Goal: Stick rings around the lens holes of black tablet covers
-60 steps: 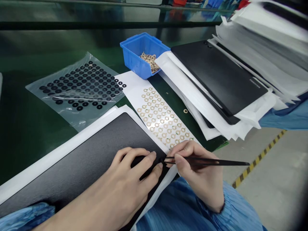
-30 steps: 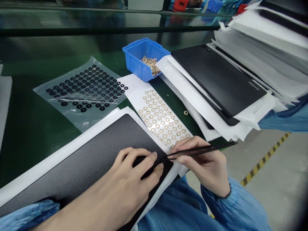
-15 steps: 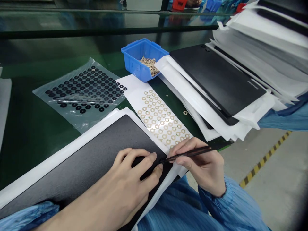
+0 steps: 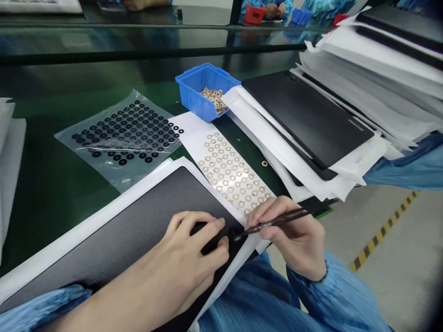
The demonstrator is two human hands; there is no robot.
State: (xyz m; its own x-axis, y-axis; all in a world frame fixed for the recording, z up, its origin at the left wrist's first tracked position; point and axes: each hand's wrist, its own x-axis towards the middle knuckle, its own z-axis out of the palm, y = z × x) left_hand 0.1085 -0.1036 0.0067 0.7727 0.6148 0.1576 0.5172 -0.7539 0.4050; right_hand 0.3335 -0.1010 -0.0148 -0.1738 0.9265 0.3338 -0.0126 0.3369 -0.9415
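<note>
My left hand rests on a black, tablet-shaped panel, its bent fingers apart and pressing on the surface near the right end. The panel lies on white wrapping. In my right hand is a pair of black tweezers, slanting down to the left. Their tips touch or hover at a small dark round spot at the panel's corner, just beyond my left fingertips. Whether the tips grip anything there is too small to tell. Beside my right hand lies a white sheet of tan ring stickers.
A clear film with rows of black rings lies at the left. Behind stands a blue bin of tan rings. Wrapped black panels are stacked at the right; one loose ring lies near. Other people's hands show across the bench.
The tweezers' tips have come away slightly from my left fingertips, and the tweezers have tilted. My left fingers have drawn back a little, uncovering the round spot. The view has shifted slightly.
</note>
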